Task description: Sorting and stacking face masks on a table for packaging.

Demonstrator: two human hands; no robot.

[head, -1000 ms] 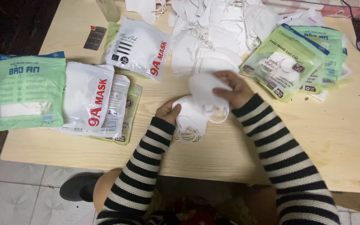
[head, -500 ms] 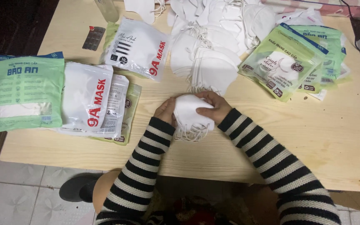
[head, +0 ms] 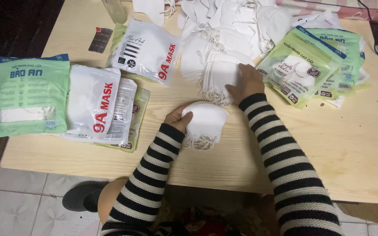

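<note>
Head view, wooden table [head: 355, 144] (pale), tiled floor [head: 18, 205]

Right hand [head: 246, 83] now on mask pile [head: 217, 72]

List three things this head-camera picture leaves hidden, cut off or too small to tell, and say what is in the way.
1. How many masks the left hand holds: the small white stack shows only its top mask.
2. The right hand fingers' grip: the palm faces down on the loose mask pile.
3. The clear bottle: cut off by the top edge.
4. The dark blister strip: too small to tell its contents.
</note>
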